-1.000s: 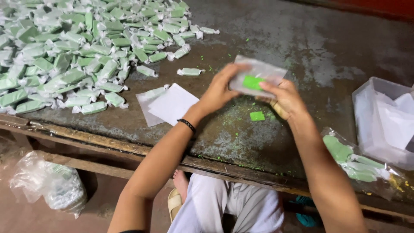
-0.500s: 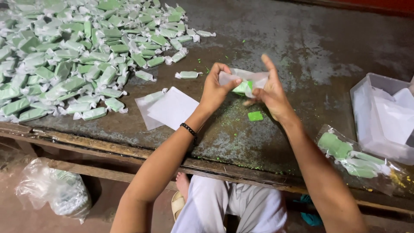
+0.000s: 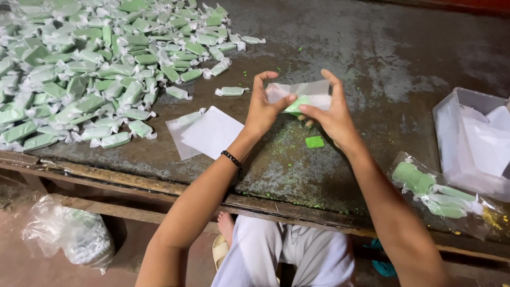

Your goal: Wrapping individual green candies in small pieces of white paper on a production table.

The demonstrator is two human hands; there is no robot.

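Wrapping partly complete: a large heap of wrapped green pieces lies left of the fingers; one bare green piece waits just below them. Left hand and right hand pinch a clear wrapper closed around a green block held between the fingertips

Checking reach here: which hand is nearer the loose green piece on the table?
Right. The right hand is just above the loose green piece; the left hand is farther, up-left of it.
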